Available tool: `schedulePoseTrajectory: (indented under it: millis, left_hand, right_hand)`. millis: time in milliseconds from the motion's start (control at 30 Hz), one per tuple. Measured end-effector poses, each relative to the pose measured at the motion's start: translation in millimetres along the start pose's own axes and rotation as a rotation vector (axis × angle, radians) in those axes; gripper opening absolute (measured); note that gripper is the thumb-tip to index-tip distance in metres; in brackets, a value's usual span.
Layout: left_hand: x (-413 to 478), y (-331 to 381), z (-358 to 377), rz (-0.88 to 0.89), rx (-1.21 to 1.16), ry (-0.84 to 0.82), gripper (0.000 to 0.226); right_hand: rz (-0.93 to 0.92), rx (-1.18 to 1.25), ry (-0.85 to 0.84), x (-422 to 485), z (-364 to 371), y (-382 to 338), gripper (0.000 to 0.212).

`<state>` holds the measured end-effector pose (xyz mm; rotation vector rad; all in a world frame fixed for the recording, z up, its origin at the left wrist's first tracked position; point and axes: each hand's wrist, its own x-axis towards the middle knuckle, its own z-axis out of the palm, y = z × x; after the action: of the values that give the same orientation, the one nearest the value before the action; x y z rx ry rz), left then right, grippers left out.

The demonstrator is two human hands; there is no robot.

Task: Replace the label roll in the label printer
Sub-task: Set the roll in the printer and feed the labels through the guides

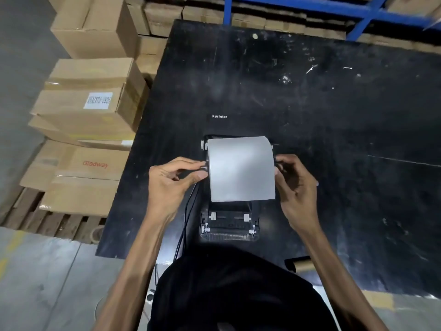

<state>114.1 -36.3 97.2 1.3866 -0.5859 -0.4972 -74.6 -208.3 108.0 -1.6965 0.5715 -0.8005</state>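
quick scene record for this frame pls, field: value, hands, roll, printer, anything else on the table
left hand: pinching the spindle end at the roll's left side
right hand: gripping the roll's right end
label roll: white, held over the open bay, loose end toward the person; whether seated cannot be told
printer: black, lid open, Xprinter logo on lid
table: black, scuffed
cardboard core: lying at the near edge, right of the printer

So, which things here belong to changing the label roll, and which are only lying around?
For the job:
label roll, held by left hand and right hand
open label printer

Lying about:
empty cardboard core on the black table
cardboard boxes
wooden pallet
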Motion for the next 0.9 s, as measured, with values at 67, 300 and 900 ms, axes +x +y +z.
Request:
schedulePoseTrajectory:
  millis: [67,300,900]
  left_hand:
    - [-0.3,-13.5,-1.1,-0.018,0.069,-0.010,0.022]
    - [-2.7,-57.6,-0.8,-0.130,0.227,-0.060,0.022]
    - [17.0,-118.5,-1.5,-0.068,0.651,-0.144,0.011]
  right_hand:
    - [0.010,-0.070,-0.017,-4.4,-3.6,14.0,0.011]
    - [0.038,-0.366,-0.066,-23.4,-7.3,79.7,0.020]
    - [0.008,-0.844,-0.161,-14.7,10.6,144.9,0.011]
